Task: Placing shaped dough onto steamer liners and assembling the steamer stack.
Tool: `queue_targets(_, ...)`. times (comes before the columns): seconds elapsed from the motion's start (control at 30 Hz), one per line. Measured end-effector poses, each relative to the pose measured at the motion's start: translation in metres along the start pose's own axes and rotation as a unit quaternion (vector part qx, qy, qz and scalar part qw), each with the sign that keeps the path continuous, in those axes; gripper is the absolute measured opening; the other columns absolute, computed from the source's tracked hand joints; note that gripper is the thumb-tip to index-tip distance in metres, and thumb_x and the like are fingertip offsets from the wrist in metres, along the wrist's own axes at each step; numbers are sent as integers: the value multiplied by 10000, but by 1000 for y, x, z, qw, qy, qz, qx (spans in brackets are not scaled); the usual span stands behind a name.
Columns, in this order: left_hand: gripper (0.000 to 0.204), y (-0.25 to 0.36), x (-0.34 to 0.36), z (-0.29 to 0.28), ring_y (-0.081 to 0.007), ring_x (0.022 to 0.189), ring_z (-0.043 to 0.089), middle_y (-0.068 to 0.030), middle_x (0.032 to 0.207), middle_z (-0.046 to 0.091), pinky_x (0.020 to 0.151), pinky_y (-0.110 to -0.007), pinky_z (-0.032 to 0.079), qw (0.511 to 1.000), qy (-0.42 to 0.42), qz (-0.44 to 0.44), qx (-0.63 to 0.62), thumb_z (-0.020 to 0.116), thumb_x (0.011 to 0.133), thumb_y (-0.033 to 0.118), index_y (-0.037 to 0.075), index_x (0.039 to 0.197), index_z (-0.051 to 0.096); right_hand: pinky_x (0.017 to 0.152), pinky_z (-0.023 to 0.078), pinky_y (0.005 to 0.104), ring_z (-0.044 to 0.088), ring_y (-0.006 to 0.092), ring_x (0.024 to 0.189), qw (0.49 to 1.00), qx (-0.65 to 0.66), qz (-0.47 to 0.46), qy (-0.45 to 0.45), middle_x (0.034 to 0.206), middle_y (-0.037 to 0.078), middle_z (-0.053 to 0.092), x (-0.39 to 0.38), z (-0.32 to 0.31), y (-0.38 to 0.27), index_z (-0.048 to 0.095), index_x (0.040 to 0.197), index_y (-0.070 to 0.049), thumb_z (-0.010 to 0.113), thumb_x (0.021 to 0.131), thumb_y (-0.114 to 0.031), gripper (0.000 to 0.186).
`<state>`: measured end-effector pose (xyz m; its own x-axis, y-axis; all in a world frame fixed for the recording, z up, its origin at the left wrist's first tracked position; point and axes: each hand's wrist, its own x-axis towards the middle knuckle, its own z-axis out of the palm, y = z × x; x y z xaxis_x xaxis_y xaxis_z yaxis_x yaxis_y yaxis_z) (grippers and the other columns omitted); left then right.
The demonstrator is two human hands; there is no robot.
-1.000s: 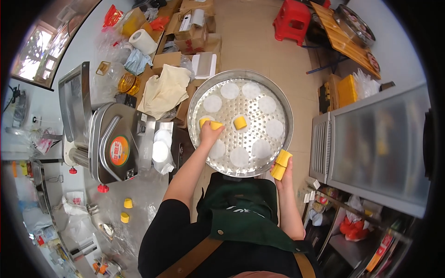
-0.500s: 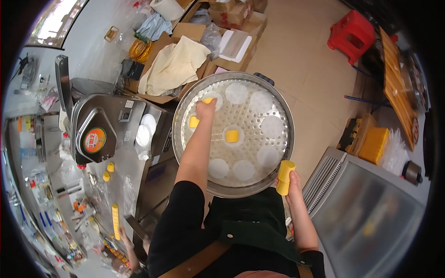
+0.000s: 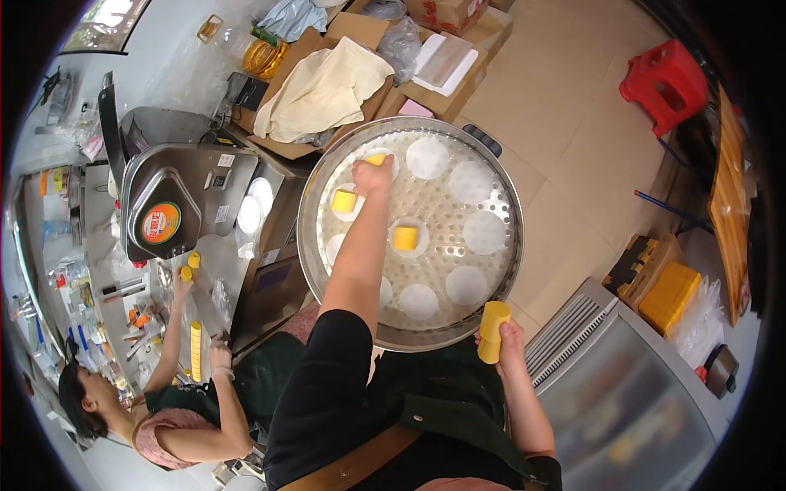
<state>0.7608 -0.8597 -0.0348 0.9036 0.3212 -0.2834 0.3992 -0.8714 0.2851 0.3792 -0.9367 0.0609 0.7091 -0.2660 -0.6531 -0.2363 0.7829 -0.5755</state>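
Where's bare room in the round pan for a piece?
White paper rounds between the centre yellow piece and the pan's right rim hold nothing. Crowded: upper left, where the left hand grips a second piece beside a third on its round, forearm across the left half.

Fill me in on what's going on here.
A person's left hand holds a short yellow piece at one of the white round paper discs in a round, perforated metal tray. Two similar pieces sit on discs, one central, one left. The right hand holds two more beside the rim. At left, a co-worker's hand is at another yellow piece.
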Motion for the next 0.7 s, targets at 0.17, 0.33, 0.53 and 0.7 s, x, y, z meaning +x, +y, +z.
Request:
queue_targets(0.17,654,-9,-29,-7,-298,988,479,-151,1070,493,811,-437,385,983,134,120,-40,709,610,434,-14,1022,470,591,482,273,572,158,645,999,-32,-1,20,788,75,572,2,3,-3,502,1021,1,486,840,-327,375)
queue_targets(0.33,315,-70,-139,-56,-154,914,512,-81,1021,514,790,-272,423,834,-396,196,-331,468,871,250,21,1088,464,623,457,253,565,147,697,990,-127,-53,18,815,57,566,12,13,3,528,978,8,535,819,-213,272)
queue_targets(0.53,357,-111,-190,-96,-156,988,491,-64,1100,480,847,-302,409,619,-673,82,-397,374,913,268,39,1186,395,643,440,266,566,187,714,901,-361,-241,21,782,71,563,25,77,-11,560,918,7,675,696,-164,303)
queue_targets(0.7,383,-114,-168,-116,-145,966,488,-63,1062,485,809,-283,423,654,-622,21,-430,422,894,300,41,1175,407,626,438,283,564,230,702,798,-517,-310,25,753,99,549,33,112,-14,572,910,-8,730,615,-198,385)
